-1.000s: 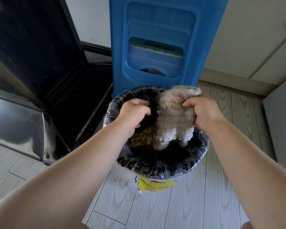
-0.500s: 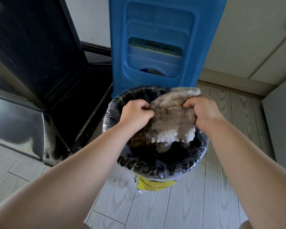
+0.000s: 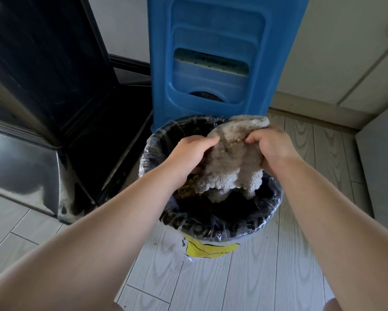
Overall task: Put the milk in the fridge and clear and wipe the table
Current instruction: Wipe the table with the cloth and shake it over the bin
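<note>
Item, frame centre: my left hand [image 3: 188, 153], fingers closed on the grey cloth's [image 3: 231, 167] left edge. Cloth hangs between both hands above the lined bin [image 3: 211, 230], long axis across, crumbs [image 3: 233, 142] on its upper fold, crumb heap [image 3: 186, 189] below. My right hand [image 3: 271, 151] pinches the right edge. Against a second ago, the left hand now grips; cloth spread wider.

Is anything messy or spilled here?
A little. Yellowish crumbs cling to the grey cloth that both hands, left and right, hold over the lined bin. A few specks also lie on the floor beside the bin, outside it.
</note>
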{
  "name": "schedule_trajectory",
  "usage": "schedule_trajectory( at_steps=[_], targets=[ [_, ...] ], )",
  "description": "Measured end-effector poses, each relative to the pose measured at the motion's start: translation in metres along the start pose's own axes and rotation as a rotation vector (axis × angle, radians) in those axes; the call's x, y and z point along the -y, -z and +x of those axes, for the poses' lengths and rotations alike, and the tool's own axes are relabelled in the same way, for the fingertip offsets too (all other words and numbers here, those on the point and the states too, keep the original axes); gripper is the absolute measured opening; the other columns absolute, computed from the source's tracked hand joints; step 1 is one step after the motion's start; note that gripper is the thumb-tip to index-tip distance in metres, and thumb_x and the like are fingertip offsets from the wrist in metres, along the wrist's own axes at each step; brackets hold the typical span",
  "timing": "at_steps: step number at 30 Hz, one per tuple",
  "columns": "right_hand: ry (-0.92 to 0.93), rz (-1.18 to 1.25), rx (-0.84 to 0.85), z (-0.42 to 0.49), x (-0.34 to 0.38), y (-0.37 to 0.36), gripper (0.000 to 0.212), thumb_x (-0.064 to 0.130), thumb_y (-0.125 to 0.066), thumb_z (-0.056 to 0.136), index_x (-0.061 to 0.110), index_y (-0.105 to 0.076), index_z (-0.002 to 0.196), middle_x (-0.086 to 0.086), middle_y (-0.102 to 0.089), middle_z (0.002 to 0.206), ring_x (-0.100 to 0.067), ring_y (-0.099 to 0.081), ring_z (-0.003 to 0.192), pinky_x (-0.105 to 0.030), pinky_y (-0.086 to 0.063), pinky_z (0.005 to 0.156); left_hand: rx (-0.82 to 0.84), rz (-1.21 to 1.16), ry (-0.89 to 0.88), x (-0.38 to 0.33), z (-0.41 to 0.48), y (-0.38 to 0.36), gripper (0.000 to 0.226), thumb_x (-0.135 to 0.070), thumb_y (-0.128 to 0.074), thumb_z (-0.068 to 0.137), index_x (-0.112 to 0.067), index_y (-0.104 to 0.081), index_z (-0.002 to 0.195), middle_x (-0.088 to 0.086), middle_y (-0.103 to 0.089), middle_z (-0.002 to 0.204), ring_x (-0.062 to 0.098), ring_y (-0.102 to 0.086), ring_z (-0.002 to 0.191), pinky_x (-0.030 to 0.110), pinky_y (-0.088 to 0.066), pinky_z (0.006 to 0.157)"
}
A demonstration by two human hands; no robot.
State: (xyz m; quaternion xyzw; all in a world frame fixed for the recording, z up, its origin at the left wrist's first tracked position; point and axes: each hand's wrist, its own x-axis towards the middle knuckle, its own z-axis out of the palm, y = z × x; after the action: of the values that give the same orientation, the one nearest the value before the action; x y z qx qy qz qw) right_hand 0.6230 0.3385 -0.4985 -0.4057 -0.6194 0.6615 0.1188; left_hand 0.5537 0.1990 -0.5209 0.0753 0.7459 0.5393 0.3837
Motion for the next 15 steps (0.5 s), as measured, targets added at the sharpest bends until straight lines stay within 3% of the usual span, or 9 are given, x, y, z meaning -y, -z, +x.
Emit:
schedule_trajectory(
  at_steps=[2, 4, 6, 10, 13, 15],
  targets=[
    [0.001, 0.010, -0.007, 0.001, -0.001, 0.000, 0.028, -0.013, -0.048, 0.074, 0.013, -0.058, 0.069, 0.001, -0.062, 0.049, -0.019, -0.061, 0.055, -0.030, -0.055, 0.055, 0.004, 0.009, -0.037, 0.002, 0.002, 0.001, 0.038, -0.056, -0.061, 0.080, -0.024, -0.063, 0.099, -0.009, -0.057, 0.109, 0.013, -0.052, 0.101, 0.030, -0.044, 0.090],
    [0.007, 0.011, -0.012, 0.003, -0.002, 0.001, 0.029, -0.013, -0.048, 0.073, 0.013, -0.058, 0.067, -0.001, -0.062, 0.056, -0.022, -0.059, 0.063, -0.035, -0.053, 0.064, -0.078, 0.057, -0.114, 0.002, 0.004, 0.002, 0.030, -0.044, -0.064, 0.083, -0.015, -0.066, 0.092, -0.003, -0.057, 0.092, 0.011, -0.050, 0.083, 0.020, -0.039, 0.068],
    [0.010, -0.002, -0.012, 0.004, -0.002, 0.001, 0.028, -0.014, -0.048, 0.073, 0.013, -0.057, 0.067, -0.003, -0.060, 0.064, -0.022, -0.058, 0.065, -0.034, -0.052, 0.064, -0.168, 0.027, -0.137, 0.002, 0.005, 0.002, 0.028, -0.033, -0.068, 0.083, -0.007, -0.068, 0.092, 0.000, -0.060, 0.085, 0.008, -0.051, 0.074, 0.017, -0.036, 0.061],
    [0.010, -0.012, -0.032, 0.005, -0.002, 0.004, 0.028, -0.013, -0.048, 0.074, 0.013, -0.054, 0.067, -0.003, -0.056, 0.067, -0.022, -0.056, 0.066, -0.035, -0.051, 0.066, -0.299, -0.060, -0.088, 0.003, 0.009, 0.008, 0.012, -0.019, -0.069, 0.083, -0.008, -0.067, 0.077, 0.001, -0.060, 0.071, 0.013, -0.055, 0.066, 0.023, -0.047, 0.060],
    [0.007, -0.005, -0.023, 0.007, -0.004, 0.004, 0.028, -0.013, -0.049, 0.075, 0.014, -0.053, 0.066, -0.001, -0.058, 0.062, -0.017, -0.057, 0.059, -0.026, -0.048, 0.055, -0.327, -0.051, -0.096, 0.007, 0.011, 0.010, 0.013, -0.008, -0.065, 0.083, -0.016, -0.065, 0.073, 0.000, -0.062, 0.073, 0.014, -0.060, 0.070, 0.026, -0.055, 0.065],
    [-0.003, 0.005, 0.000, 0.006, -0.005, 0.002, 0.026, -0.011, -0.051, 0.075, 0.013, -0.056, 0.068, 0.001, -0.060, 0.055, -0.014, -0.060, 0.052, -0.021, -0.048, 0.046, -0.355, 0.033, -0.209, 0.005, 0.008, 0.007, 0.006, -0.017, -0.067, 0.082, -0.021, -0.067, 0.078, -0.005, -0.064, 0.077, 0.013, -0.061, 0.075, 0.028, -0.054, 0.072]
  ],
)
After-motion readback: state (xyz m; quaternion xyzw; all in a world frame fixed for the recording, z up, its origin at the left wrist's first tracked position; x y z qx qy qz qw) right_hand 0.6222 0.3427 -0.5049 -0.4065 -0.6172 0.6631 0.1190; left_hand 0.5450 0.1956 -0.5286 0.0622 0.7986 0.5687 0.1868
